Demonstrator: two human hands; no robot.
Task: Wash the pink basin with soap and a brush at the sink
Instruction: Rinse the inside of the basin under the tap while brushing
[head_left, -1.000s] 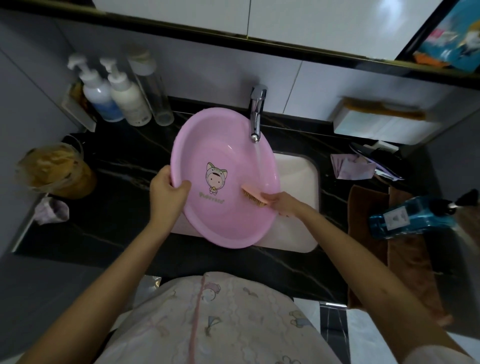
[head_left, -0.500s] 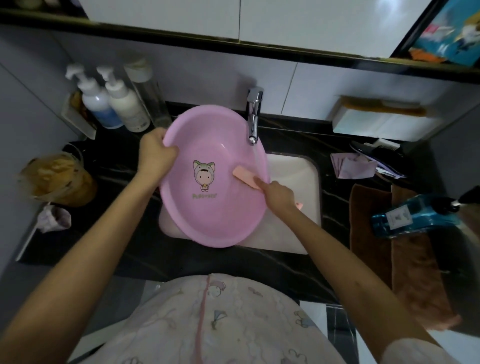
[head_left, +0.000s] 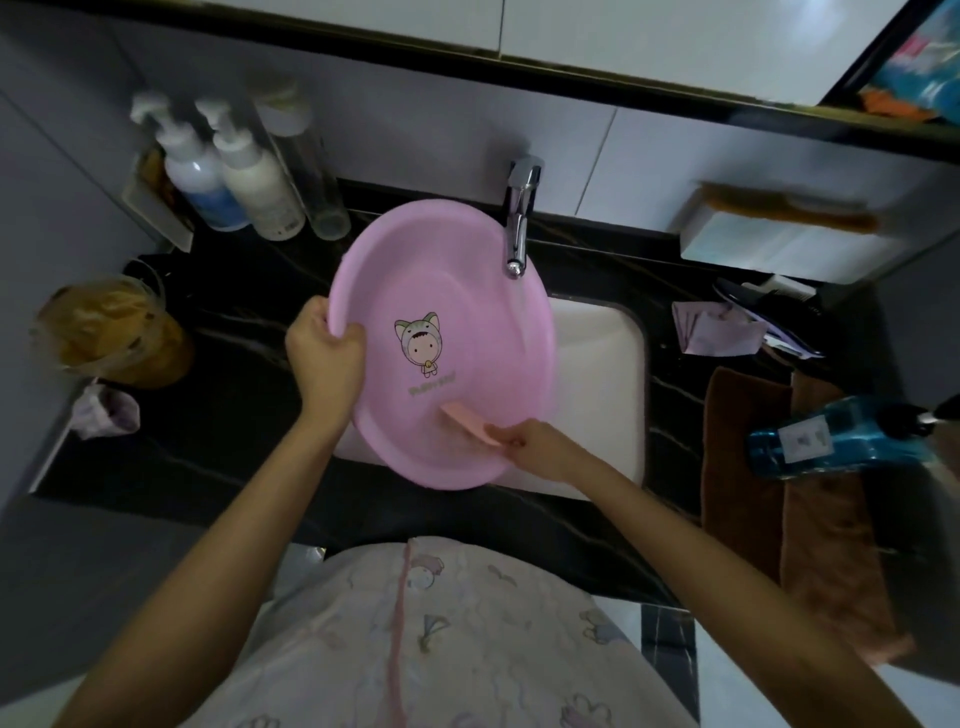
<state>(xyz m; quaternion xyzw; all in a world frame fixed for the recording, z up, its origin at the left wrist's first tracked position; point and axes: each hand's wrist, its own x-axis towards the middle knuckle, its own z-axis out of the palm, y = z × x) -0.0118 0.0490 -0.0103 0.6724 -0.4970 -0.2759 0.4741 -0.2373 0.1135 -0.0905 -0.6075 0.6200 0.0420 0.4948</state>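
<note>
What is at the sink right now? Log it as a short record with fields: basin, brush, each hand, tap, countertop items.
basin: pink basin, tilted over the white sink, cartoon print inside
brush: pink brush, against the basin's lower inner wall
left hand: left hand grips the basin's left rim
right hand: right hand holds the brush handle
tap: chrome tap, water running onto the basin's right side
countertop left: two pump bottles, a clear bottle, a jar
countertop right: blue bottle lying on brown towels

Dim, soft overhead light — edges bend with wide-angle distortion, and the whole frame smears with motion blur.
</note>
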